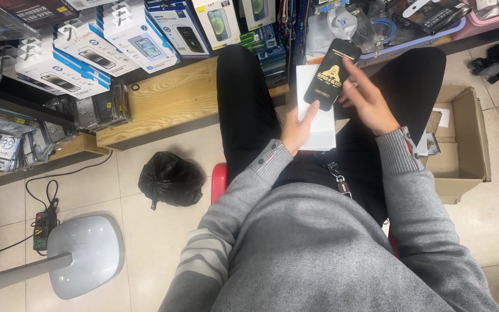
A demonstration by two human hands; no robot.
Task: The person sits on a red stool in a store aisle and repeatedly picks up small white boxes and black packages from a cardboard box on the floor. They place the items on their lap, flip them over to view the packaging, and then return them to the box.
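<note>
Here, the left hand [297, 128] hides the lower part of the flat white cardboard box [317, 110] it grips from the side, and the thumb side is hard to see. There is open room over the lap, between the wooden shelf edge [163, 104] and the open brown cardboard box [463, 138] on the floor. The right hand [368, 101], fingers spread wide, touches the black flat phone-shaped packet with a gold picture [331, 72], which lies on top of the white box, just above the left hand.
</note>
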